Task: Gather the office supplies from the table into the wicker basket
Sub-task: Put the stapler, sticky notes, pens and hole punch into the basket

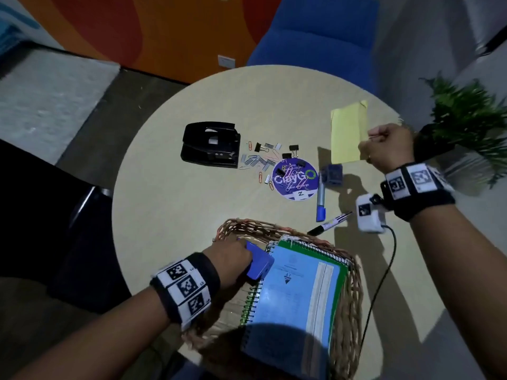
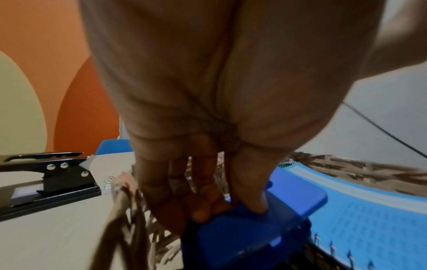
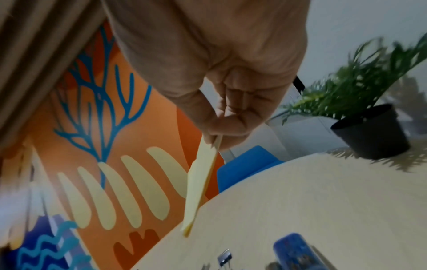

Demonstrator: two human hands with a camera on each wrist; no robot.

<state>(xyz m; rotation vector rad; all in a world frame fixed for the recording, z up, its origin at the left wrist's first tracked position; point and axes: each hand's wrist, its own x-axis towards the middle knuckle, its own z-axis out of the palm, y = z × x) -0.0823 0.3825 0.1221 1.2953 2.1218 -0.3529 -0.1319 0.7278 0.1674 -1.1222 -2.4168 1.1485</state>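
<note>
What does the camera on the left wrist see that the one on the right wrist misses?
Only the left wrist view shows the left hand gripping a blue box over the wicker basket, with notebooks inside and a black hole punch beside it. Only the right wrist view shows the right hand pinching yellow paper, plus a potted plant. Both show the table and orange wall.

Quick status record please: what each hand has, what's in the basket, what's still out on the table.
left hand: grips blue stapler inside wicker basket
right hand: pinches yellow paper pad, lifted off table
in basket: spiral notebooks
still on table: black hole punch, paper clips and binder clips, purple round lid, two markers
</note>
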